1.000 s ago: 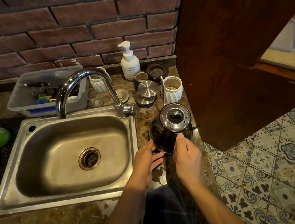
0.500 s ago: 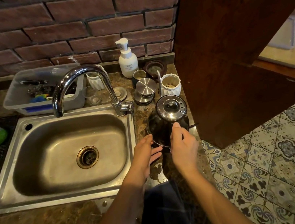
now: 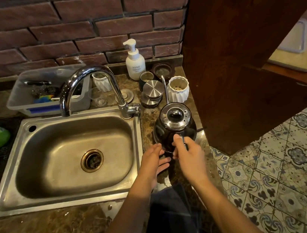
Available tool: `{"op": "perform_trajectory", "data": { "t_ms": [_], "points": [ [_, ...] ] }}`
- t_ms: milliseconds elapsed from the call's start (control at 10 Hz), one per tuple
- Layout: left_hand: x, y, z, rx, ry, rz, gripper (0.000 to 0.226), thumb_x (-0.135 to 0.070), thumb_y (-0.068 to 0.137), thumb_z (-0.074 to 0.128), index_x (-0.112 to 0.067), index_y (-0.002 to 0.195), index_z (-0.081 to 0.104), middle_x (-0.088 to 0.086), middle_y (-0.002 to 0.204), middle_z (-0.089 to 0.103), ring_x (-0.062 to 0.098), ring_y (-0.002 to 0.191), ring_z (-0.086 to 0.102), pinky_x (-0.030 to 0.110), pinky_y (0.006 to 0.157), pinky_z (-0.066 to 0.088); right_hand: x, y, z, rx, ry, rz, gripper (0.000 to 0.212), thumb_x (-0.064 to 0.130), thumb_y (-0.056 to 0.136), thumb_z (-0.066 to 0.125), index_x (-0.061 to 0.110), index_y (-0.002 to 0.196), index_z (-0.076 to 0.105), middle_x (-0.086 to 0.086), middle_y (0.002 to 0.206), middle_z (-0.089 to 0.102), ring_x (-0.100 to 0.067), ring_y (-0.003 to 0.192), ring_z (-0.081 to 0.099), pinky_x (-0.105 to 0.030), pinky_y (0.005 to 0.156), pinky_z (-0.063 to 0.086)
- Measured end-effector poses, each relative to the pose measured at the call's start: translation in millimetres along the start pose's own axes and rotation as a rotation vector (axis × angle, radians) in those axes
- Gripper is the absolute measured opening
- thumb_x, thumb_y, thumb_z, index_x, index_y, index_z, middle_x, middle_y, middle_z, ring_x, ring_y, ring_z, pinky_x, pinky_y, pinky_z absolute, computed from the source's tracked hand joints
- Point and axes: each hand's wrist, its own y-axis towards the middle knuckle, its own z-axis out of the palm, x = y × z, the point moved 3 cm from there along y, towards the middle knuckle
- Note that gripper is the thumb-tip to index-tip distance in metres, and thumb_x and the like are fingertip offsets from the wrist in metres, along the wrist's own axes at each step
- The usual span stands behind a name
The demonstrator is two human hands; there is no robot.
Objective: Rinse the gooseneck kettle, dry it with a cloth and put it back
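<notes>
The dark gooseneck kettle (image 3: pixel 172 127) with a shiny steel lid stands on the marble counter right of the sink, its thin spout rising at the back. My right hand (image 3: pixel 188 154) is closed around the kettle's handle at its near side. My left hand (image 3: pixel 153 162) rests beside the kettle's lower left edge, fingers apart and touching its base. No cloth shows on the counter; a dark fabric (image 3: pixel 172 212) hangs below between my arms.
The steel sink (image 3: pixel 41 191) with a chrome tap (image 3: pixel 91 73) lies left. Behind the kettle stand a white ribbed cup (image 3: pixel 178 90), steel lids (image 3: pixel 153 89), a soap pump bottle (image 3: pixel 134 61) and a plastic tub (image 3: pixel 20 103). A wooden cabinet (image 3: pixel 238 55) rises close on the right.
Both hands stay at the kettle; the right hand's thumb has slid slightly higher on the handle. The camera has shifted a little, and the kettle has not visibly left the counter.
</notes>
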Motion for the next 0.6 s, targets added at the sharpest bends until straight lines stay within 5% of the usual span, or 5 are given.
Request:
{"op": "perform_trajectory", "data": {
  "t_ms": [100, 400, 500, 600],
  "points": [
    [0, 0, 0, -0.006, 0.018, -0.004, 0.044, -0.037, 0.105, 0.054, -0.023, 0.146, 0.049, 0.004, 0.124, 0.067, 0.027, 0.103, 0.073, 0.035, 0.082, 0.059, -1, 6, -6, -0.041, 0.031, 0.018, 0.043, 0.059, 0.095, 0.047, 0.024, 0.078, 0.066, 0.004, 0.072, 0.070, -0.008, 0.065, 0.064, -0.031, 0.067, 0.047],
    [-8, -15, -3, 0.010, 0.075, 0.038, 0.044, -0.039, 0.105, 0.053, -0.024, 0.147, 0.050, 0.001, 0.127, 0.065, 0.023, 0.103, 0.073, 0.032, 0.078, 0.059, 2, 2, -15, -0.034, -0.109, 0.002, 0.047, 0.072, 0.090, 0.040, 0.033, 0.094, 0.066, 0.012, 0.082, 0.070, -0.001, 0.078, 0.064, -0.031, 0.069, 0.048],
    [-21, -29, -10, 0.004, 0.168, 0.108, 0.039, -0.036, 0.105, 0.052, -0.022, 0.142, 0.055, 0.000, 0.113, 0.071, 0.014, 0.088, 0.071, 0.028, 0.069, 0.055, 16, -9, -17, -0.044, -0.209, -0.018, 0.049, 0.069, 0.090, 0.042, 0.030, 0.112, 0.062, 0.006, 0.102, 0.068, -0.015, 0.094, 0.065, -0.041, 0.082, 0.053],
    [-39, -47, -27, -0.079, 0.309, 0.279, 0.043, -0.038, 0.105, 0.053, -0.022, 0.144, 0.057, -0.001, 0.112, 0.074, 0.010, 0.092, 0.067, 0.026, 0.075, 0.053, 29, -18, -19, -0.096, -0.392, -0.110, 0.060, 0.058, 0.093, 0.049, 0.019, 0.139, 0.047, -0.004, 0.139, 0.053, -0.020, 0.127, 0.049, -0.048, 0.106, 0.042]
  ]
}}
